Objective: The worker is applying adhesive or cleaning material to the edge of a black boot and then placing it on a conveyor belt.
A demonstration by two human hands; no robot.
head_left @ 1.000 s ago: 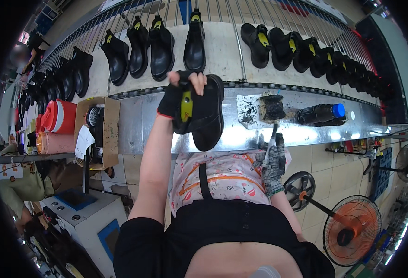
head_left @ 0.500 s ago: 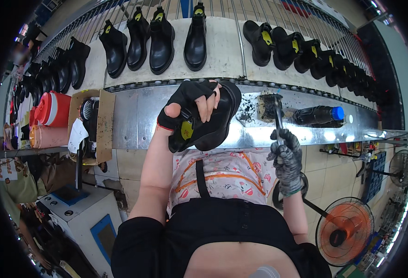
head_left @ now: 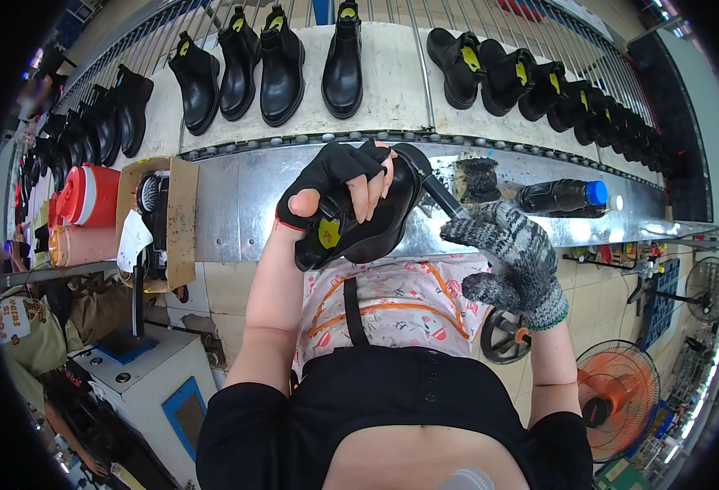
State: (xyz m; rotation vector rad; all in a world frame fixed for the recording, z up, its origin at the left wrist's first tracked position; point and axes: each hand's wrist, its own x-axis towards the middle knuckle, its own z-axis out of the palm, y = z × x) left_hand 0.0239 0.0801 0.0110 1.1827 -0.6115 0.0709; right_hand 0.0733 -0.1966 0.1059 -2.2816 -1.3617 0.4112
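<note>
My left hand [head_left: 351, 181], in a black fingerless glove, grips a black ankle boot [head_left: 386, 227] above the near edge of the metal bench. The boot is tilted, with its yellow insole label showing near my thumb. My right hand [head_left: 513, 257] wears a grey mottled knit glove. From its fingers a dark-handled brush [head_left: 439, 194] reaches up to the boot's sole edge on the right. The brush head is narrow and seems to touch that edge. Right of the boot lies a blackened sponge [head_left: 477, 180] on a stained patch of the bench.
A dark bottle with a blue cap [head_left: 562, 196] lies right of the sponge. Beyond the metal bench [head_left: 237, 200], several black boots [head_left: 282, 77] stand on a white-topped roller conveyor. At left are a cardboard box [head_left: 181, 224] and a red jug [head_left: 94, 194]. An orange fan [head_left: 621, 396] stands lower right.
My right hand has swung the brush left from over the sponge to the boot's sole edge. My left hand and the boot have barely moved.
</note>
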